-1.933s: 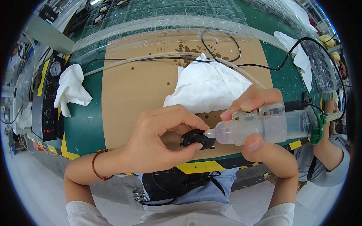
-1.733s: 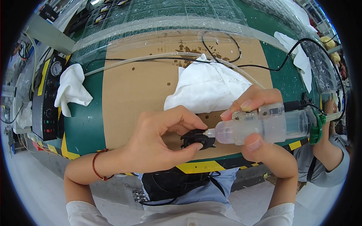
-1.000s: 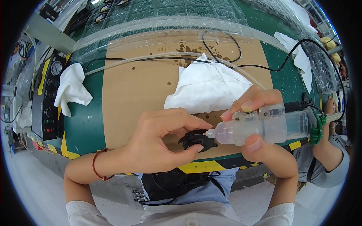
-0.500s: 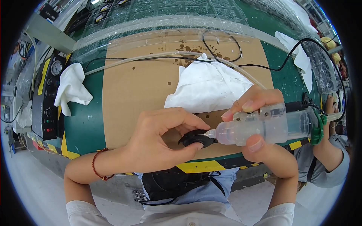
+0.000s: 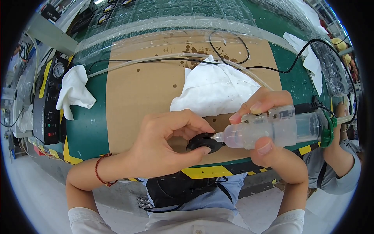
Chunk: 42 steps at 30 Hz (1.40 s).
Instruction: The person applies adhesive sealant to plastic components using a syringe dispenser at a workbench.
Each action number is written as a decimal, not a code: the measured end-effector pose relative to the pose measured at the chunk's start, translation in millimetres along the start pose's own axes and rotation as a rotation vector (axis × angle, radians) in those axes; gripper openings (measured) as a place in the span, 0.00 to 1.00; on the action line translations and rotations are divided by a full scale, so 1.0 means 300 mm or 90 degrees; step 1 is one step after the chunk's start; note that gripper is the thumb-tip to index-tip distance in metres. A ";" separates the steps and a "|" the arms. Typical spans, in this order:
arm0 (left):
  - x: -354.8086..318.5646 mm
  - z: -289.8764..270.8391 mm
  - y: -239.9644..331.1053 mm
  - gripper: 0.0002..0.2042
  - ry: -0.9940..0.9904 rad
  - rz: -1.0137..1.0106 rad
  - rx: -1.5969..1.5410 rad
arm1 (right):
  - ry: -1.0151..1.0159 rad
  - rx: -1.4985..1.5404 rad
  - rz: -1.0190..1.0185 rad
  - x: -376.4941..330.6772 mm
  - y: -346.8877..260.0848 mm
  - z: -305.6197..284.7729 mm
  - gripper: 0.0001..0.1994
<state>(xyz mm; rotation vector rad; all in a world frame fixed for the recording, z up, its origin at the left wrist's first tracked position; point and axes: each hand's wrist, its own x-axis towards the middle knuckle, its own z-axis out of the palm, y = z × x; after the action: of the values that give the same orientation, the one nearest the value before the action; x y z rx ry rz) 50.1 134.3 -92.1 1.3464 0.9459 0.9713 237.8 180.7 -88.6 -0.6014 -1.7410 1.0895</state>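
Between the thumb and fingers of my left hand (image 5: 163, 144) is a small rounded black part (image 5: 203, 142), tilted up off the cardboard. My right hand (image 5: 269, 113) is wrapped round a clear dispensing syringe (image 5: 259, 130) with a green cap (image 5: 330, 128) at its back end. The syringe lies nearly level, its needle tip pointing left and meeting the black part's edge; whether they touch I cannot tell. Below my fingers and behind them lies a brown cardboard sheet (image 5: 140, 89). A folded white cloth (image 5: 216, 89) rests on it just beyond my hands.
On the left stands a black dispenser box (image 5: 50, 101) with a gauge, beside a crumpled white cloth (image 5: 76, 91). A clear tube (image 5: 156, 58) and a black cable (image 5: 280, 71) cross the cardboard. Clear plastic trays (image 5: 175, 13) lie at the back. Another person's arm (image 5: 337, 160) shows at right.
The syringe and the black part have shifted very slightly, the syringe's back end a little upward in the picture. Both hands keep their hold.
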 end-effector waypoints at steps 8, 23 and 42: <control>0.001 -0.001 0.011 0.11 -0.005 -0.022 -0.011 | 0.028 0.020 -0.013 0.005 0.006 0.008 0.28; 0.001 0.004 0.009 0.13 -0.006 -0.019 -0.020 | 0.050 0.015 0.029 0.005 -0.001 0.010 0.27; -0.004 -0.009 0.017 0.15 -0.044 -0.070 -0.029 | 0.027 0.007 0.000 0.008 -0.001 0.000 0.27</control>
<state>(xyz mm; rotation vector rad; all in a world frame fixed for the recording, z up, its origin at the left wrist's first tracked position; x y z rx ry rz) 47.1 134.0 -87.0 1.2688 0.9295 0.8531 236.9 182.4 -87.4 -0.6127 -1.6976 1.0782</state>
